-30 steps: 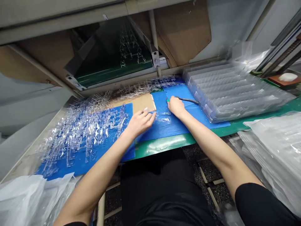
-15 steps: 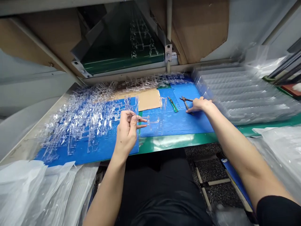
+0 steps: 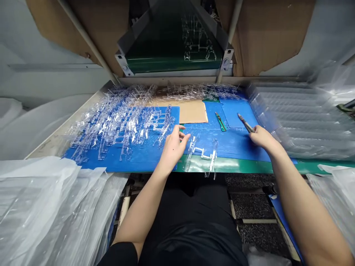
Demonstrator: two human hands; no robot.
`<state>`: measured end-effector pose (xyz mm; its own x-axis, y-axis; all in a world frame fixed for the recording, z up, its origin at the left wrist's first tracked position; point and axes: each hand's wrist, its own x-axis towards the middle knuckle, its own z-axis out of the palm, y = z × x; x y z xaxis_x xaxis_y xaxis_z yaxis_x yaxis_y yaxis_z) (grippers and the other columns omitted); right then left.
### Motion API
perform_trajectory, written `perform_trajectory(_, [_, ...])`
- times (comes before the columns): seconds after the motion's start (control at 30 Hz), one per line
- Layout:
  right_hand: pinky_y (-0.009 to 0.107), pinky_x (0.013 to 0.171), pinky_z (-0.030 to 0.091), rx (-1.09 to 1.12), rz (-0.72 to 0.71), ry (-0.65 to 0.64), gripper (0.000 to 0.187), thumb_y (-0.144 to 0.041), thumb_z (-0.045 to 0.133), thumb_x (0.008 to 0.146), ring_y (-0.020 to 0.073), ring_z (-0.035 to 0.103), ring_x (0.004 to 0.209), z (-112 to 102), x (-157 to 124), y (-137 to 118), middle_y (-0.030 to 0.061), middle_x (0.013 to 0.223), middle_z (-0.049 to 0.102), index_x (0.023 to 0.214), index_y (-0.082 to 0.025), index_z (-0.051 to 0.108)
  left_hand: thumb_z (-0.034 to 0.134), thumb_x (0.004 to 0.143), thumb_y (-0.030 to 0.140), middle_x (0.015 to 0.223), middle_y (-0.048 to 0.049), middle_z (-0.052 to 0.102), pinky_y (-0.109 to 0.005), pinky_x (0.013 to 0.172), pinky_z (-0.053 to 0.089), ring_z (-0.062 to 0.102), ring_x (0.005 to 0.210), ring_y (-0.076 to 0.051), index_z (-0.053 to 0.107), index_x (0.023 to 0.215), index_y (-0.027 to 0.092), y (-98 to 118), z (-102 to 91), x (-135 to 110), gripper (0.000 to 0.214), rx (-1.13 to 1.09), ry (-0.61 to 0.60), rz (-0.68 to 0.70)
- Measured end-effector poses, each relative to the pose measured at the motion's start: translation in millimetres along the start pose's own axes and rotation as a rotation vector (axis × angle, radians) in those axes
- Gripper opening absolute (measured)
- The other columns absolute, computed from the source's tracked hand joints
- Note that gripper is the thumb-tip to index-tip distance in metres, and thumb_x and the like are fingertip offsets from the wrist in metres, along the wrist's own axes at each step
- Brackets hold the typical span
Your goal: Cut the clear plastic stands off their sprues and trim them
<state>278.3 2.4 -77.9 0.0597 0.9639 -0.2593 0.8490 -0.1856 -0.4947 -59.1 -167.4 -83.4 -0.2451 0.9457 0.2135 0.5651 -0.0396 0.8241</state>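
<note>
My right hand is closed around the handles of a pair of cutting pliers, whose jaws point up and to the left over the blue sheet. My left hand is empty, its fingers loosely bent and apart. Just right of it, a clear plastic molded frame lies at the front edge of the table, partly overhanging. A green utility knife rests between the two hands, farther back. To the left of my left hand spreads a large pile of similar clear plastic frames.
A cardboard piece lies mid-table. More clear frames line the back, below a green conveyor belt. Clear plastic trays stand at right. White plastic bags hang at the front left.
My left hand has let go of the clear frame, which now lies at the table edge. My right hand has picked up the pliers from the blue sheet. The view has shifted left.
</note>
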Motion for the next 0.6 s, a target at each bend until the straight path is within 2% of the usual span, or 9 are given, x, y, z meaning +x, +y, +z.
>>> perform_trajectory(0.1, [0.044, 0.076, 0.060, 0.301, -0.085, -0.053, 0.029, -0.053, 0.063, 0.095, 0.0298, 0.070, 0.084, 4.0, -45.1, 13.3, 0.0117, 0.089, 0.067, 0.103, -0.026, 0.058, 0.058, 0.108, 0.047, 0.093, -0.0078, 0.073, -0.035, 0.075, 0.047, 0.069, 0.079, -0.024, 0.057, 0.123, 0.020, -4.4, -0.5, -4.3, 0.031, 0.220, -0.012, -0.059])
perform_trajectory(0.23, [0.041, 0.070, 0.057, 0.618, -0.183, -0.170, 0.037, -0.065, 0.059, 0.093, 0.0254, 0.065, 0.078, 19.0, -111.8, 30.4, 0.0081, 0.092, 0.062, 0.100, -0.028, 0.054, 0.068, 0.101, 0.052, 0.079, -0.0066, 0.065, -0.032, 0.066, 0.036, 0.061, 0.072, -0.025, 0.061, 0.097, 0.020, -6.9, -0.2, -3.7, 0.033, 0.403, -0.197, -0.184])
perform_trajectory(0.33, [0.038, 0.066, 0.050, 0.821, -0.250, -0.287, 0.036, -0.063, 0.066, 0.096, 0.0231, 0.058, 0.074, 31.5, -147.8, 42.8, 0.0054, 0.088, 0.059, 0.104, -0.028, 0.060, 0.070, 0.099, 0.047, 0.070, -0.0031, 0.060, -0.032, 0.064, 0.033, 0.055, 0.065, -0.021, 0.059, 0.081, 0.022, -3.5, 3.5, 2.6, 0.033, 0.358, -0.383, -0.199])
perform_trajectory(0.4, [0.035, 0.065, 0.046, 0.887, -0.273, -0.353, 0.036, -0.061, 0.068, 0.099, 0.0210, 0.054, 0.072, 39.1, -167.0, 49.8, 0.0028, 0.084, 0.057, 0.107, -0.026, 0.061, 0.069, 0.099, 0.039, 0.065, -0.0013, 0.055, -0.032, 0.064, 0.033, 0.051, 0.062, -0.019, 0.057, 0.072, 0.022, 0.0, 6.6, 6.9, 0.035, 0.310, -0.465, -0.200])
perform_trajectory(0.5, [0.032, 0.067, 0.042, 0.923, -0.288, -0.429, 0.036, -0.060, 0.065, 0.104, 0.0178, 0.052, 0.073, 49.2, -200.1, 54.8, 0.0006, 0.084, 0.056, 0.111, -0.025, 0.060, 0.070, 0.098, 0.034, 0.063, 0.0004, 0.054, -0.031, 0.062, 0.032, 0.046, 0.059, -0.015, 0.054, 0.068, 0.021, 4.2, 9.4, 8.5, 0.036, 0.265, -0.494, -0.206])
perform_trajectory(0.6, [0.031, 0.069, 0.043, 0.960, -0.276, -0.649, 0.037, -0.062, 0.058, 0.108, 0.0163, 0.050, 0.075, 58.6, -238.6, 50.6, -0.0002, 0.088, 0.053, 0.115, -0.025, 0.058, 0.070, 0.099, 0.045, 0.062, 0.0019, 0.056, -0.028, 0.057, 0.033, 0.045, 0.054, -0.012, 0.057, 0.072, 0.021, 6.6, 9.4, -0.2, 0.039, 0.034, -0.486, -0.207])
